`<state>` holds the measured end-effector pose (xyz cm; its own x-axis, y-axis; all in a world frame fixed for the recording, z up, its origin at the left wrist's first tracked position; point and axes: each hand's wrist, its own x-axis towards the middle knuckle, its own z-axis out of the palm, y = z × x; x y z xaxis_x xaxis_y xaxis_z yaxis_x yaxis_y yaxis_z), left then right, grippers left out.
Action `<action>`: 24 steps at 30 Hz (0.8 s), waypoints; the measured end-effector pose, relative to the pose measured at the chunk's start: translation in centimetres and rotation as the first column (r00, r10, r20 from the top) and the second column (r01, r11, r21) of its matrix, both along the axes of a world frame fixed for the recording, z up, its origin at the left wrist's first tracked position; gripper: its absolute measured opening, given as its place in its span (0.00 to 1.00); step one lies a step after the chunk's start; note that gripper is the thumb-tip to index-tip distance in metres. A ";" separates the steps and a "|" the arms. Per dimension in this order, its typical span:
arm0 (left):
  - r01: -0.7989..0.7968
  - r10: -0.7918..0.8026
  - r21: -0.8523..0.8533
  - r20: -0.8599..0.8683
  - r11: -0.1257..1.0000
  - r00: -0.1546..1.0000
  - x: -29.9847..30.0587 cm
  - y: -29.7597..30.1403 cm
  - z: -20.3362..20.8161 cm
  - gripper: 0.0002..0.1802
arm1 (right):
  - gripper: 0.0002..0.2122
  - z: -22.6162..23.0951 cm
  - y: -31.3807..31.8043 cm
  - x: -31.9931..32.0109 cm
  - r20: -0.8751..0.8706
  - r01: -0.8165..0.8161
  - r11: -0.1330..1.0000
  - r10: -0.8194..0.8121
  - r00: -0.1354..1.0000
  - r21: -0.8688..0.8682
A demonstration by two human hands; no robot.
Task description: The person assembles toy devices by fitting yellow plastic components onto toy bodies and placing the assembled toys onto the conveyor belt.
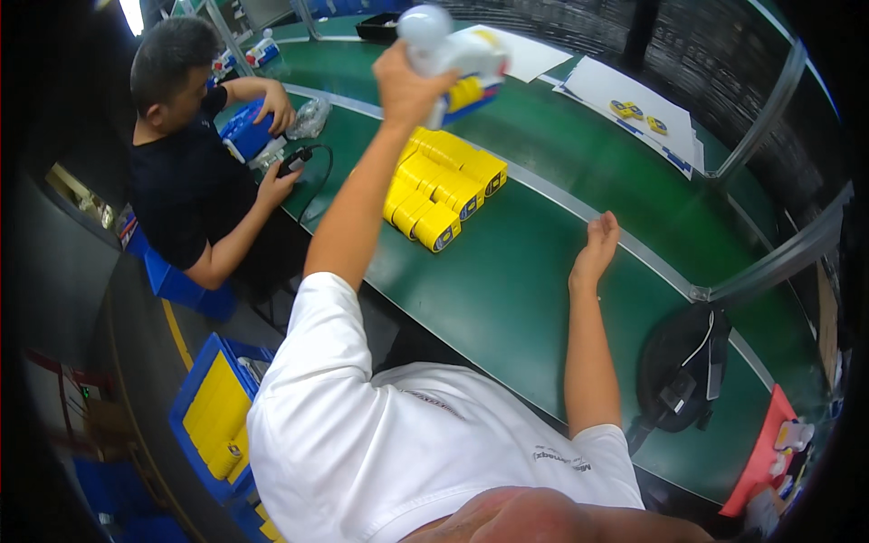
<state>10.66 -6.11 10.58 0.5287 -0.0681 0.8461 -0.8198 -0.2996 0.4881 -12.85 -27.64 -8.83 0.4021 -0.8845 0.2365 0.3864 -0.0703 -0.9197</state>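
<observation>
Evidently, the left hand [407, 89] is closed around a white device [472, 60] with a rounded, bulb-like white end and yellow, blue and red parts. The device is held up over the far side of the green table [507, 299], beyond a block of yellow rolls [434, 185] as seen from the head view. Motion blur obscures its finer detail, and the exact placing of the fingers on it cannot be told. The yellow rolls lie in close rows, touching one another, with dark round markings on the ends facing the near right.

The right hand [594, 255] is unclenched, fingers extended and close together, over the right part of the table near the metal strip [566, 210]. Whether it touches the surface cannot be determined.

Beyond the strip, three small yellow pieces [657, 125] rest on white sheets [593, 86]. At the right lies a rounded black item [665, 362] with a pale cable across it, and near it a red sheet [756, 457].

To the left, a co-worker [195, 172] in black holds a dark corded tool [294, 162] near a blue device [244, 134]. Lower left, a blue crate [185, 389] contains yellow material.
</observation>
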 end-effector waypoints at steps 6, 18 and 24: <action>-0.369 0.372 0.070 -0.046 0.927 0.927 12.2 9.3 -5.1 0.42 | 0.22 -0.9 -0.1 0.8 -0.051 -0.054 0.997 0.051 0.997 -0.054; -0.156 0.118 -0.096 -0.322 0.983 0.939 12.8 13.1 -12.2 0.40 | 0.22 -1.1 -0.3 0.9 -0.121 -0.090 0.983 0.071 0.990 -0.158; -0.020 -0.052 -0.154 -0.449 0.988 0.892 11.9 13.8 -12.3 0.40 | 0.22 -1.8 -0.8 0.7 -0.121 -0.111 0.981 0.092 0.988 -0.157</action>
